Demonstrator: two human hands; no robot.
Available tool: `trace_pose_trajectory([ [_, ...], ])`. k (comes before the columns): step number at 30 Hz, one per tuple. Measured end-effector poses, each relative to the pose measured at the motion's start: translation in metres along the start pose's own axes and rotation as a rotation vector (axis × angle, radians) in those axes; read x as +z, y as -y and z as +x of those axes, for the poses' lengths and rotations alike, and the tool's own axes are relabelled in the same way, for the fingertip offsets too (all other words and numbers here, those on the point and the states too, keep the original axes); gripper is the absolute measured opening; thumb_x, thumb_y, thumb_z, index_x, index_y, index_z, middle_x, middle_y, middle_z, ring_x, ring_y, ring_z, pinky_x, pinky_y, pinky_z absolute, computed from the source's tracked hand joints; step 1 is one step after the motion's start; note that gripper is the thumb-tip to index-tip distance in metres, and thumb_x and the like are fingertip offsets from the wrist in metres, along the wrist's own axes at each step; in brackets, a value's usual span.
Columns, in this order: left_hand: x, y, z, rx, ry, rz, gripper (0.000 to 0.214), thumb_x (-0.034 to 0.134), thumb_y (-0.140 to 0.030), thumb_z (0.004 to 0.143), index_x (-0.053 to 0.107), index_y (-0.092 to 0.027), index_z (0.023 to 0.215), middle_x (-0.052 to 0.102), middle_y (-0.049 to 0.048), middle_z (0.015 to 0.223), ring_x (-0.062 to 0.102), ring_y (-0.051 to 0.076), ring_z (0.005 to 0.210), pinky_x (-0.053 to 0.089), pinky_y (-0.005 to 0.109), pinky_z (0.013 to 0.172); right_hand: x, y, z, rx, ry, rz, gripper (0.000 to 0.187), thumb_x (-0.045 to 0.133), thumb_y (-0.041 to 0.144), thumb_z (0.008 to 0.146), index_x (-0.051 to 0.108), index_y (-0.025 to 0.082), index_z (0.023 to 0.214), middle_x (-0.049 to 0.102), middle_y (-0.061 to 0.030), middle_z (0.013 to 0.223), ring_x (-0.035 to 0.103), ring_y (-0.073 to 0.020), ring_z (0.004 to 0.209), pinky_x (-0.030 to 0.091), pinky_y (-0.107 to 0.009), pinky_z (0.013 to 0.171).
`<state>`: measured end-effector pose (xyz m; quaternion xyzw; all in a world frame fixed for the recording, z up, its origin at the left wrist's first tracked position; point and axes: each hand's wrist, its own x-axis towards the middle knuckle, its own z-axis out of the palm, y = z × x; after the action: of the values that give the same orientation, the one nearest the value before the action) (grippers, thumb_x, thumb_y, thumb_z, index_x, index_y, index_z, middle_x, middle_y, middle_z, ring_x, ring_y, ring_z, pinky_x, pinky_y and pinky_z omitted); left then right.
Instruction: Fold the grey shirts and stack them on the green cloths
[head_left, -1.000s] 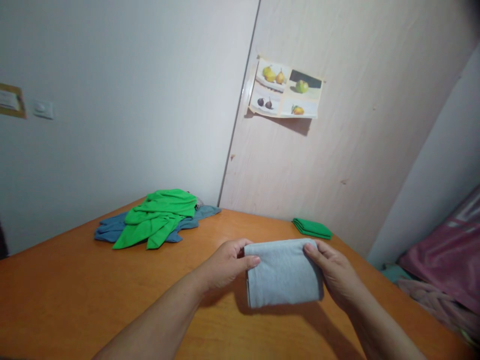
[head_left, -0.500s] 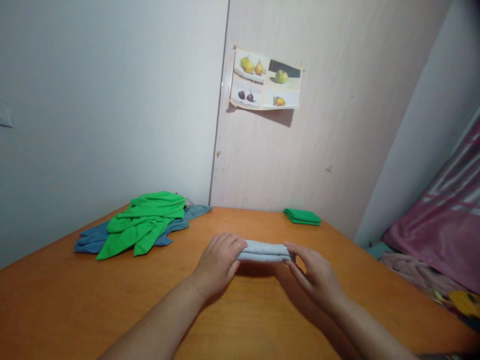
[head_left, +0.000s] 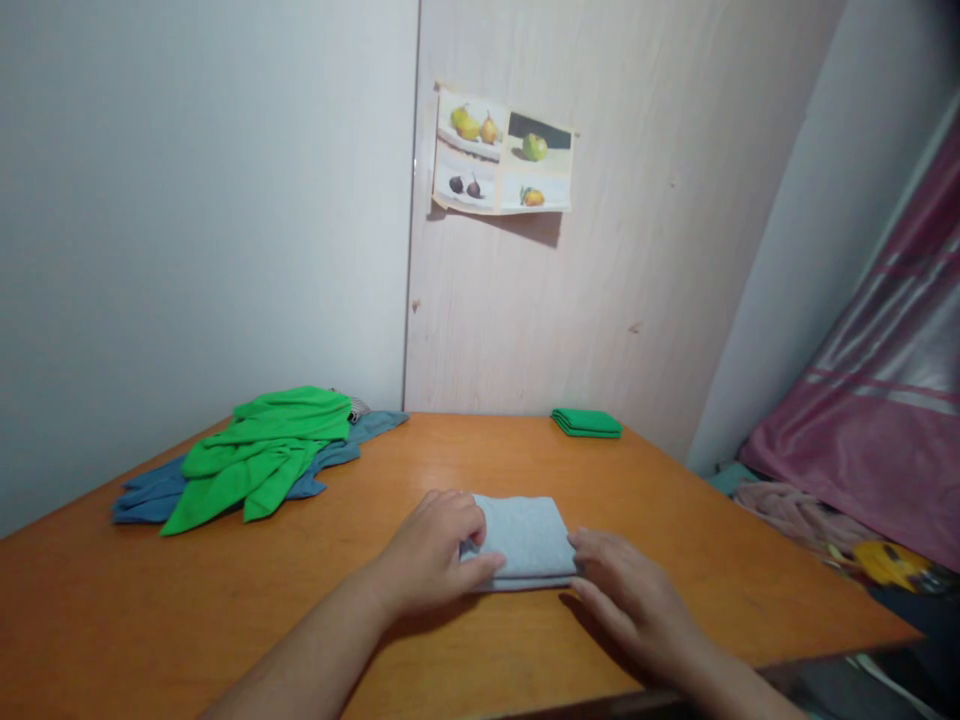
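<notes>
Cloth: small pale grey-blue folded fabric rectangle [head_left: 523, 541], flat on the orange wooden table [head_left: 225, 590], lower centre of frame
Left hand [head_left: 433, 552]: pinching the cloth's left edge
Right hand [head_left: 626, 598]: open, fingertips against the lower right corner
Handling: likely light, soft, limp; best held by the folded edges so the layers stay together

Folded cloth [head_left: 525, 540] lies on table [head_left: 225, 600] between left hand [head_left: 435, 555] and right hand [head_left: 630, 600].

grey cloth [head_left: 525, 538]: near corners under hands | blue cloth [head_left: 150, 492]: mostly under green cloth [head_left: 262, 455]
</notes>
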<state>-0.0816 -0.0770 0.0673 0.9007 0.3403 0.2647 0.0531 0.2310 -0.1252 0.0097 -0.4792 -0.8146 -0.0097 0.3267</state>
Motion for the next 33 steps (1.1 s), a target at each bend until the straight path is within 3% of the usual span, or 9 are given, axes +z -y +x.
trace_pose_trajectory([
  [4,0.003,0.015,0.006,-0.136,-0.221,-0.075,0.039,0.037,-0.040,0.102,0.055,-0.019,0.074,0.058,0.0043,0.079,0.054,0.019,0.078,0.039,0.030,0.070,-0.013,-0.001,0.020,0.119,-0.115,0.031,0.033,0.048,0.043,0.098,0.068,0.021,0.113,0.068,-0.0126,0.126,0.061,-0.0261,0.120,0.046,-0.046,0.105],
  [8,0.009,0.024,0.012,-0.212,-0.304,-0.068,0.041,0.031,-0.038,0.104,0.059,-0.018,0.081,0.062,0.0067,0.083,0.058,0.021,0.082,0.046,0.032,0.075,-0.019,0.006,0.054,0.177,-0.150,0.081,0.045,0.039,0.047,0.100,0.068,0.018,0.118,0.067,-0.0130,0.128,0.060,-0.0256,0.122,0.044,-0.044,0.108],
  [13,0.029,0.018,0.031,-0.138,-0.198,-0.038,0.038,0.035,-0.031,0.102,0.063,-0.015,0.122,0.066,0.0134,0.124,0.059,0.024,0.116,0.044,0.039,0.102,-0.001,0.022,0.095,0.198,0.010,0.035,0.055,0.031,0.046,0.101,0.065,0.013,0.128,0.058,-0.0152,0.140,0.051,-0.0261,0.134,0.037,-0.043,0.114],
  [17,0.043,0.008,0.041,-0.114,0.019,0.096,0.046,0.032,-0.032,0.102,0.053,-0.014,0.139,0.052,0.0148,0.147,0.044,0.026,0.138,0.028,0.049,0.117,0.022,0.032,0.111,0.203,0.218,-0.049,0.056,0.029,0.040,0.100,0.055,0.009,0.140,0.046,-0.0168,0.151,0.040,-0.0260,0.143,0.032,-0.041,0.117],
  [21,0.051,0.000,0.035,-0.185,0.172,0.216,0.055,0.028,-0.041,0.103,0.043,-0.015,0.148,0.037,0.0156,0.157,0.029,0.029,0.147,0.017,0.056,0.119,0.039,0.033,0.105,0.212,0.366,-0.116,0.063,0.029,0.044,0.101,0.043,0.005,0.148,0.034,-0.0199,0.157,0.027,-0.0304,0.148,0.023,-0.046,0.120],
  [27,0.057,-0.011,0.022,-0.314,0.147,0.298,0.069,0.029,-0.053,0.100,0.041,-0.005,0.148,0.033,0.0218,0.157,0.024,0.033,0.149,0.018,0.054,0.120,0.046,0.031,0.087,0.274,0.428,-0.132,0.071,0.024,0.053,0.101,0.030,0.006,0.155,0.020,-0.0172,0.163,0.013,-0.0298,0.152,0.014,-0.048,0.122],
  [33,0.064,-0.013,0.020,-0.360,0.091,0.306,0.071,0.033,-0.056,0.098,0.045,-0.004,0.145,0.037,0.0233,0.155,0.030,0.035,0.146,0.022,0.051,0.119,0.044,0.035,0.084,0.299,0.409,-0.126,0.072,0.024,0.055,0.100,0.031,0.008,0.155,0.020,-0.0148,0.163,0.011,-0.0291,0.152,0.012,-0.051,0.121],
])
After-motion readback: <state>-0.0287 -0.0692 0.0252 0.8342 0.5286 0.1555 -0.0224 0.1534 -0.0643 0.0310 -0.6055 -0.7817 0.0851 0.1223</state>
